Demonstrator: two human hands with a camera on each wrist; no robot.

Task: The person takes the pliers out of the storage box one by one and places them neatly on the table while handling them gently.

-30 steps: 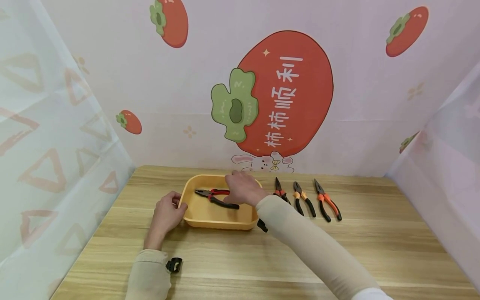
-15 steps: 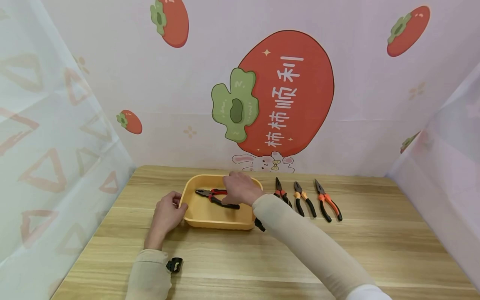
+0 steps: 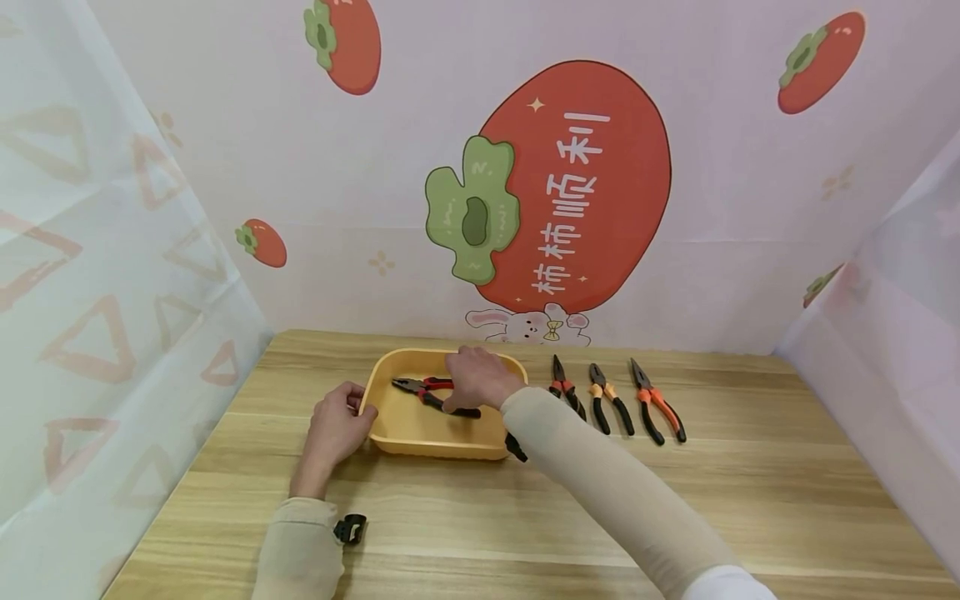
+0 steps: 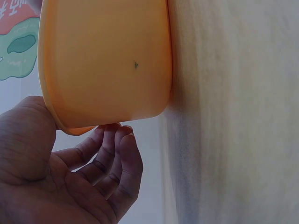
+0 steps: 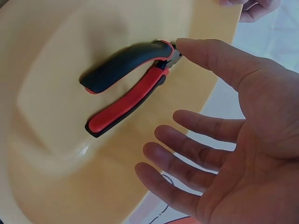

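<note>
My left hand (image 3: 337, 425) grips the left side of a yellow plastic tray (image 3: 438, 451). In the left wrist view its thumb lies over the rim and the fingers touch the outer wall (image 4: 107, 60). Inside the tray lies a pair of combination pliers (image 3: 422, 389) with red and black handles, their metal head pointing left. Above the handles hovers my right hand (image 3: 480, 379), holding nothing. The right wrist view has its fingers spread loosely, with the thumb tip overlapping the head of the pliers (image 5: 128, 99); whether they touch is unclear.
Right of the tray lie three more tools: red-and-black long-nose pliers (image 3: 559, 385), partly behind the right sleeve, yellow-and-black pliers (image 3: 599, 390) and orange-and-black long-nose pliers (image 3: 646, 396). A patterned backdrop (image 3: 337, 275) rises behind the wooden table (image 3: 420, 525).
My right hand and forearm have shifted slightly left over the tray. The head view has drifted a little. My left hand, the tray and the pliers stay in place.
</note>
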